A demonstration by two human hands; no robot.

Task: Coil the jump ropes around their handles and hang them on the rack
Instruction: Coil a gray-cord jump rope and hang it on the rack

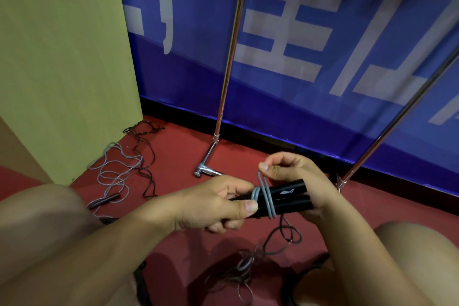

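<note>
My left hand (216, 204) grips the black handles (285, 197) held side by side, thumb across them. My right hand (295, 181) cups their far end and pinches a loop of the grey rope (264, 196), which already wraps the handles in a few turns. Rest of that rope trails down to the red floor (178, 156). Another grey rope (116, 169) and a dark rope (146, 154) lie loose on the floor at left, near the chrome rack (229, 57) leg.
</note>
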